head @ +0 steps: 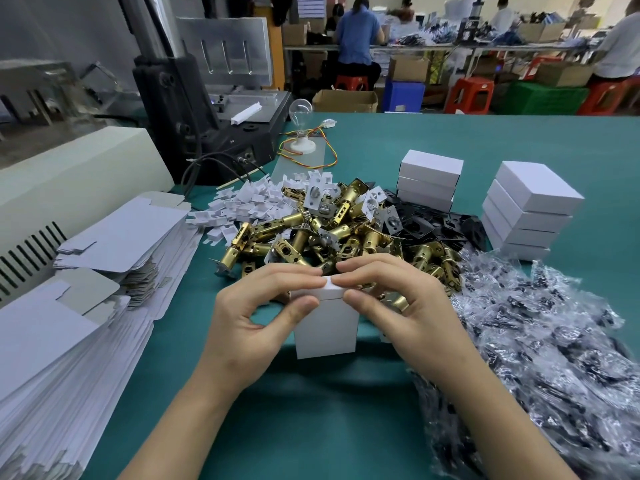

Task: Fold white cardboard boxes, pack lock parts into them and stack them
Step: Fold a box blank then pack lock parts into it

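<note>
Both hands closing a white box (327, 327) at table centre.

L hand (249, 317) & R hand (398, 306) each pinch the box's top edge, thumbs on the front face, fingers over the lid; the box stands upright on the green table (311, 427). Brass latches (332, 230) are heaped at 12 o'clock, just behind it. Flat box blanks (86, 306) are stacked at 9. Clear bags w/ dark parts (554, 341) lie at 3–4. Black plates (433, 220) are at 1, w/ closed boxes stacked behind them (429, 178) & at 2 (530, 209).
</note>
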